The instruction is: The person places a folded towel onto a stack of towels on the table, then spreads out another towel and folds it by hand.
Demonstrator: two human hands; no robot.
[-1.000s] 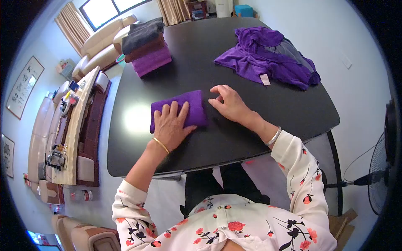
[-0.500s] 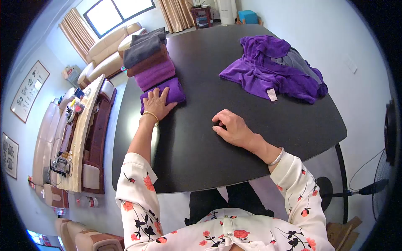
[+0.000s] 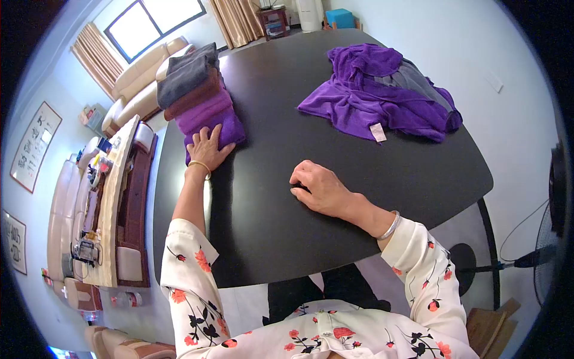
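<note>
My left hand (image 3: 207, 151) lies with spread fingers on a folded purple cloth (image 3: 232, 127) at the left of the dark table. This cloth touches the front of a row of folded cloths: a lighter purple one (image 3: 205, 112), a brown one (image 3: 194, 96) and dark grey ones (image 3: 188, 73). Over the table's middle, my right hand (image 3: 323, 188) has its fingers curled, and I cannot make out anything in them. A loose heap of purple cloth (image 3: 371, 99) with a grey part and a white tag (image 3: 378, 132) lies at the far right.
The dark table (image 3: 269, 239) has its near edge by my body. A standing fan (image 3: 541, 257) is on the right. Beyond the left edge stand a long wooden table (image 3: 113, 203) and beige sofas (image 3: 137, 72). A blue box (image 3: 339, 18) is at the back.
My left hand has moved the folded purple cloth forward and left, up against the row of folded cloths. The fingers of my right hand have curled in more.
</note>
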